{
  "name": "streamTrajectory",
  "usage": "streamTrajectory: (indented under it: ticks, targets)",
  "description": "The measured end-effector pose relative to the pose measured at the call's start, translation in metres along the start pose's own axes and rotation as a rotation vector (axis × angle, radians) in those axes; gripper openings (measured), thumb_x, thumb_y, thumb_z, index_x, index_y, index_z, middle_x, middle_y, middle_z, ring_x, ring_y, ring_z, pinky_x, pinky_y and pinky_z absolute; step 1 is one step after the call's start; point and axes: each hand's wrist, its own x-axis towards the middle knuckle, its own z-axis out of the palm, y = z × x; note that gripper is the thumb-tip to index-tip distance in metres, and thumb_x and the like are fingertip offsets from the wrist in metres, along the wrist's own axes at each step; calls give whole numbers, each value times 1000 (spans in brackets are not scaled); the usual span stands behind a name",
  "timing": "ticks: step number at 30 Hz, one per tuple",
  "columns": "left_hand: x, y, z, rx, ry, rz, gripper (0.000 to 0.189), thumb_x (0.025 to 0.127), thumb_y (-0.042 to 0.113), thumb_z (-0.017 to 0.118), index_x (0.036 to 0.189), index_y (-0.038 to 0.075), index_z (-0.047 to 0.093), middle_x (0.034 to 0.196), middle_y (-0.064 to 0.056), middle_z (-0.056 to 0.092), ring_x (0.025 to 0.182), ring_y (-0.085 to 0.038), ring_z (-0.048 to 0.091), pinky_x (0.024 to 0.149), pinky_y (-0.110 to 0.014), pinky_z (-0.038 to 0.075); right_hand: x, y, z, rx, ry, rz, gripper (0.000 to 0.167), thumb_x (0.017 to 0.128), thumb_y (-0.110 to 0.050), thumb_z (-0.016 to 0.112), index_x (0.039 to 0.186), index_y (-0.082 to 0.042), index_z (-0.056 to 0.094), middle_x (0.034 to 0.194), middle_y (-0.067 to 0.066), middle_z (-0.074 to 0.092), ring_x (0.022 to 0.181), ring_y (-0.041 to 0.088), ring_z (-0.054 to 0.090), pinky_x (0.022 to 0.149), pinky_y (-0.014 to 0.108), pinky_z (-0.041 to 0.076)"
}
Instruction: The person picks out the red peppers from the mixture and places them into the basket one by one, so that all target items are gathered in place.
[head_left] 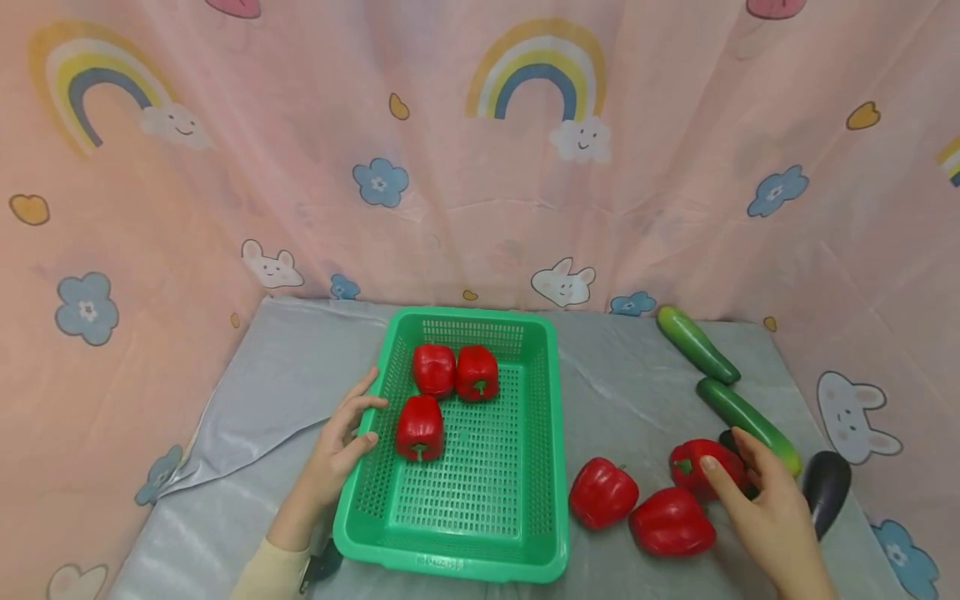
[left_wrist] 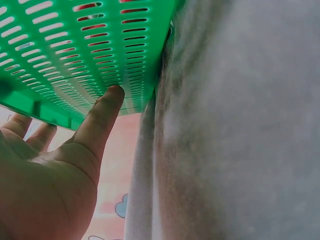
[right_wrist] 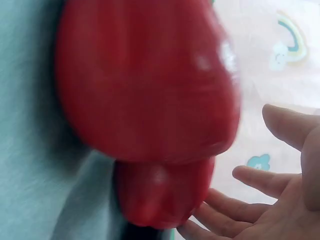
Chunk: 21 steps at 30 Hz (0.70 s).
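Observation:
My left hand (head_left: 330,458) rests against the left side of a green plastic basket (head_left: 555,400). In the left wrist view, one straight finger (left_wrist: 100,120) touches its slotted outer wall; others reach the rim. Three red bell peppers lie inside, one pepper (head_left: 420,429) nearer than the pair behind. Right of the basket lie three more: a pepper (head_left: 603,493) beside the wall, a pepper (head_left: 672,523) in front, and a pepper (head_left: 705,468) under my right hand (head_left: 776,521). That hand's fingers are spread around this last pepper's right side, not closed; contact is unclear.
Two green cucumber-like vegetables, one farther back (head_left: 697,343) and one nearer (head_left: 750,421), lie at the right. A dark eggplant (head_left: 827,492) lies beyond my right hand, which partly hides another dark item. Patterned pink cloth (head_left: 465,233) hangs behind the grey-covered table (head_left: 300,358).

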Motion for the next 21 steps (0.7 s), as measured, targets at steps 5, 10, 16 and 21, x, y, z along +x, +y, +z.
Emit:
streamTrajectory:
  ticks: [5, 10, 16, 21]
  targets:
    - [0, 0, 0, 0, -2, -1, 38, 99, -13, 52, 136, -9, 58, 179, -16, 25, 162, -41, 22, 120, -21, 29, 3, 10, 5, -50, 4, -12, 91, 109, -50, 63, 166, 10, 26, 160, 40, 38, 139, 59, 41, 106, 76, 42]
    - [-1, -1, 0, 0, -1, 0, 37, 100, -13, 52, 136, -9, 58, 179, -16, 25, 163, -36, 24, 119, -21, 30, 6, 12, 8, -83, -32, 40, 93, 109, -50, 63, 167, 10, 22, 158, 41, 35, 142, 59, 35, 108, 77, 41]
    - [-1, -1, 0, 2, 2, -11, 37, 99, -13, 52, 136, -9, 58, 179, -15, 25, 162, -30, 26, 118, -21, 32, 6, 12, 12, -104, -7, 70, 94, 107, -47, 67, 167, 10, 23, 156, 42, 36, 142, 59, 35, 109, 76, 40]
    - [0, -1, 0, 0, 2, -8, 37, 99, -13, 52, 136, -10, 58, 179, -16, 25, 162, -27, 28, 118, -21, 32, 7, 14, 17, -115, 17, 74, 95, 104, -47, 72, 165, 11, 27, 153, 43, 37, 140, 59, 37, 110, 77, 38]
